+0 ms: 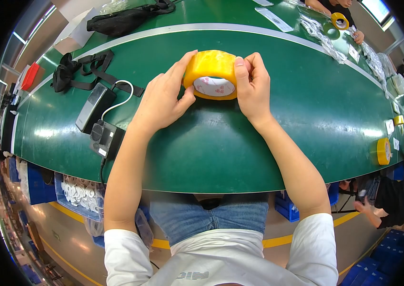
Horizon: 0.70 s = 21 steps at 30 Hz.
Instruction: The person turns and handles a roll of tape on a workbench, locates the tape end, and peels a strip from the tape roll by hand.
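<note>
A large roll of yellow tape (211, 63) is held up over the green table (202, 152), its white printed inner core facing me. My left hand (166, 97) grips the roll's left side, fingers on the outside and thumb by the lower left edge. On the right side, my right hand (254, 86) holds the same roll, with the thumb upright against it and the fingers bent. Both hands are closed on the tape.
Left on the table are a power bank (95, 107) with a white cable, a black device (106, 138) and black straps (87, 69). Another tape roll (383, 151) stands at the right edge. Other people (397, 200) are at the right and far right.
</note>
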Motion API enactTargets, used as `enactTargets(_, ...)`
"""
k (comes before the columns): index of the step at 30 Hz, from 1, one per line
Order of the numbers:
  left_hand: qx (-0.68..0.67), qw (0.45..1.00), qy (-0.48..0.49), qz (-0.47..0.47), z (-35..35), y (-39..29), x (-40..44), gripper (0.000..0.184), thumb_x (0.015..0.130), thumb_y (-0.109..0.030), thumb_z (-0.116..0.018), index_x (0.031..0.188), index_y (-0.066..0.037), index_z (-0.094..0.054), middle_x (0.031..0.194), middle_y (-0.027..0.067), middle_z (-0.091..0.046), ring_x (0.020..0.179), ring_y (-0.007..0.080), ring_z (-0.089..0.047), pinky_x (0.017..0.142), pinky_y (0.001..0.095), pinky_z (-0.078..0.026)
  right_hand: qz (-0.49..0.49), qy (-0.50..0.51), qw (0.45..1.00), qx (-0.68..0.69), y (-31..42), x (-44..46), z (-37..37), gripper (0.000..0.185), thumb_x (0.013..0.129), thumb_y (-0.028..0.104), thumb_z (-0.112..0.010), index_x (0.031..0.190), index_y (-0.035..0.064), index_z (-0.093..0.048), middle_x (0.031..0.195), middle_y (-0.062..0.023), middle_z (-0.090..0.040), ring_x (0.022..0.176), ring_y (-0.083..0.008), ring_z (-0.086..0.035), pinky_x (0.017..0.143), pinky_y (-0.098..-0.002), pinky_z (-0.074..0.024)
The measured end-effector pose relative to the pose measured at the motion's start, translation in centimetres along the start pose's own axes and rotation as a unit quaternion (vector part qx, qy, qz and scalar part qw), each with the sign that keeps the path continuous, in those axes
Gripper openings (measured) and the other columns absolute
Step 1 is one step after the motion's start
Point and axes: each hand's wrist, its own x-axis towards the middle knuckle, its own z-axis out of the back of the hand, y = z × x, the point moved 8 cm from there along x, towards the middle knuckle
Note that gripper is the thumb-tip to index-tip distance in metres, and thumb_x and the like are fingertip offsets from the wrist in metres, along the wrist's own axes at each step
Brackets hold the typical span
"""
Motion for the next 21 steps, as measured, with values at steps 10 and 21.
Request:
enactTargets(10, -0.054, 0.996, 0.061, 0.035, 0.0, 0.1, 0.2, 0.084, 0.086, -0.003, -0.061, 0.161, -0.019, -0.029, 0.131, 0.0191, -0.059, 0.113, 0.0353, -0.061, 0.107, 0.0398, -0.048, 0.004, -0.005, 1.000, 0.003, 0.0, 0.0, 0.1, 0.034, 0.102, 0.031, -0.059, 0.081, 0.0080, -0.043, 0.065, -0.0030, -0.048, 0.059, -0.0115, -0.046, 0.052, -0.0279, -0.0395)
enactTargets(21, -0.229, 0.972, 0.032, 0.028, -0.3, 0.8, 0.5, 0.076, 0.085, 0.003, -0.061, 0.155, -0.019, -0.042, 0.136, 0.0135, -0.059, 0.107, 0.0236, -0.065, 0.099, 0.0356, -0.053, -0.002, -0.008, 1.000, 0.010, -0.2, 0.0, 0.1, 0.035, 0.102, 0.032, -0.059, 0.082, 0.0079, -0.043, 0.065, -0.0027, -0.047, 0.059, -0.0114, -0.045, 0.052, -0.0284, -0.0392)
